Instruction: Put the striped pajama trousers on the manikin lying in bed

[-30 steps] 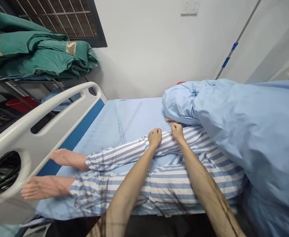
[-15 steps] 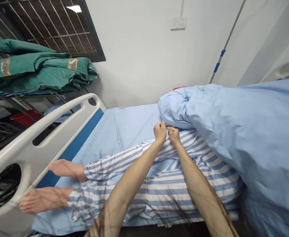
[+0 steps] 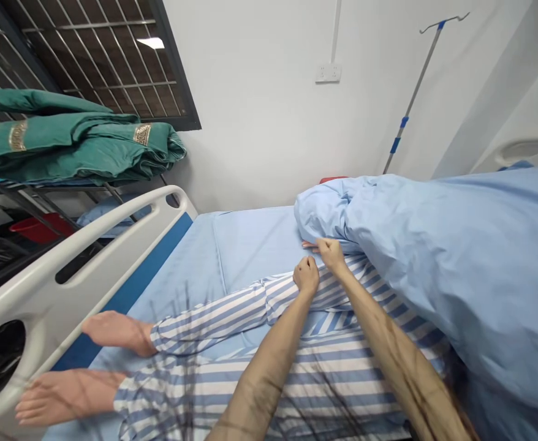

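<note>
Gripping blue-striped patient trousers [image 3: 337, 380], left hand [image 3: 306, 275], right hand [image 3: 331, 254], fingers closed on cloth

No words, numbers or brands could be read anywhere. The gold bands [image 3: 18, 135] on the green cloth [image 3: 76, 153], well to the left of the left hand [image 3: 306, 275], showed only a woven pattern with no legible lettering. A second gold band [image 3: 142, 134] on the same cloth, nearer the hand, was the same. The wall socket [image 3: 328, 73], beyond the right hand [image 3: 331, 254], carried no marking that could be made out.
</note>
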Tool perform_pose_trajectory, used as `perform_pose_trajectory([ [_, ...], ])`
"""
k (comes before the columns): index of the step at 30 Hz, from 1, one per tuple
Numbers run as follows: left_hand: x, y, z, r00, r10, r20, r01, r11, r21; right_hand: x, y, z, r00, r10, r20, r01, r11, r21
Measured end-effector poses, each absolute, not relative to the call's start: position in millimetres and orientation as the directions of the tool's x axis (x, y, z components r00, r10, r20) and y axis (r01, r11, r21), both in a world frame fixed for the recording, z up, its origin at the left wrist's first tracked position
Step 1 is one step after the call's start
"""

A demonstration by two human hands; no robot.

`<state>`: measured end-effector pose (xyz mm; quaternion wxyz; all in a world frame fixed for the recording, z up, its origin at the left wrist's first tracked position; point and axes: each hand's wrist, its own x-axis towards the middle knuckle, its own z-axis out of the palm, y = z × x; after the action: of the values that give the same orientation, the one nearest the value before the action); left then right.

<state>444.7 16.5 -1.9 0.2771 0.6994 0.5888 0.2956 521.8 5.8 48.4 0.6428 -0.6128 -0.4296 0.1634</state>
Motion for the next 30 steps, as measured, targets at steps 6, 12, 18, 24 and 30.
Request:
perform_pose_trajectory([
  [6,444.6,15.1,-5.8,0.125,0.987,0.104,0.657,-0.161,0.737,540.0,-5.9,75.8,0.592,0.665,0.455,0.483,0.16,-0.861],
  [12,443.6,16.2,-12.5,0.154,0.98,0.126,0.586,-0.193,0.787,556.0,-8.4,0.9,0.629,0.665,0.403,0.554,-0.02,-0.832],
  [18,421.1,41.5,-3.1,0.406,0.912,0.065,0.349,-0.221,0.911,564.2,-6.4,-9.7,0.56,0.732,0.387,0.574,-0.006,-0.819],
  [24,273.9,99.2,35.3,0.369,0.928,0.057,0.413,-0.219,0.884,560.2,-12.0,-2.4,0.547,0.762,0.346,0.557,-0.023,-0.83],
  [30,133.9,109.9,26.4,0.09,0.992,0.092,0.591,-0.128,0.796,556.0,-11.7,-5.0,0.562,0.73,0.39,0.607,-0.044,-0.793],
])
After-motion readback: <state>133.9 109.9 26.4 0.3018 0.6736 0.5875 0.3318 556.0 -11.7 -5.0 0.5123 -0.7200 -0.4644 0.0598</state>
